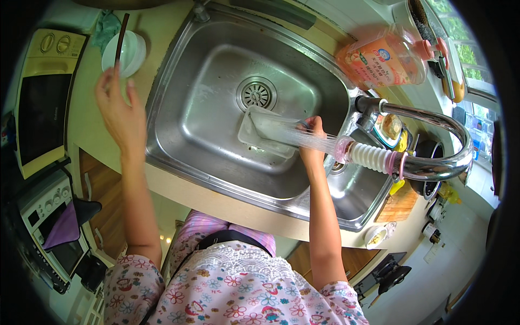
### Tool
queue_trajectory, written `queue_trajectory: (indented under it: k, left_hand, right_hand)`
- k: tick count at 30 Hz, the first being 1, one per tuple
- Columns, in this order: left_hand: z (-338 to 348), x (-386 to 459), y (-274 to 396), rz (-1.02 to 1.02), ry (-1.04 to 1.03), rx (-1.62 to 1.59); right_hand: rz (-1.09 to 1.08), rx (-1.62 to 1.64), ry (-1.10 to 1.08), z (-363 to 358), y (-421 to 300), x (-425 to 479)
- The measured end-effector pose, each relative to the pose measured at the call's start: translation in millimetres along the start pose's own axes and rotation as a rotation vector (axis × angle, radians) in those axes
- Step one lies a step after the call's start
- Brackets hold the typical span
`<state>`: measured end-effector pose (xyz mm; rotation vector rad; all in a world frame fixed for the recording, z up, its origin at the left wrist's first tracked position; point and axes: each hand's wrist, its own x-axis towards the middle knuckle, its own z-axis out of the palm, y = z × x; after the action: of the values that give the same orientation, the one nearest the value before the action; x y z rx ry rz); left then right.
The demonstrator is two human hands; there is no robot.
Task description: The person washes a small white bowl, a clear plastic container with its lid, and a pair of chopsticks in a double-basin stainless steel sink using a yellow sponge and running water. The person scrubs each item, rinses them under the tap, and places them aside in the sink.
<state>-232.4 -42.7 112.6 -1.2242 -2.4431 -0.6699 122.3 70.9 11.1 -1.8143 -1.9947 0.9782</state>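
My left hand [120, 107] is over the counter left of the sink, blurred. Its fingertips meet the lower end of a dark chopstick [122, 38], which crosses above a white bowl [138, 50]. Whether these fingers grip the stick is unclear. Inside the large basin of the steel sink [211, 122], my right hand [313, 140] grips the near-right end of a clear plastic container [254, 136]. Water sprays into the container from the pink-and-white flexible nozzle [345, 149] of the tap. Spray partly hides the container and the fingertips.
A round drain strainer [256, 95] lies beyond the container. The curved chrome tap [443, 122] reaches over a smaller basin [353, 191]. An orange soap pump bottle [382, 59] stands behind the sink. Rightwards are a wooden cutting board [398, 203] and a small bowl [374, 237]. A microwave [48, 101] stands at left.
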Motion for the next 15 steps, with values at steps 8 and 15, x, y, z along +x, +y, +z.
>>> queue_trajectory:
  k: [8,15]
  left_hand:
    - [54,-124,70,-0.245,-0.555,-0.675]
    - [122,-155,77,-0.727,-0.878,-0.911]
  right_hand:
    - [-0.114,0.330,0.289,-29,-22,-40]
    - [0.351,0.816,0.072,-12,6,-42]
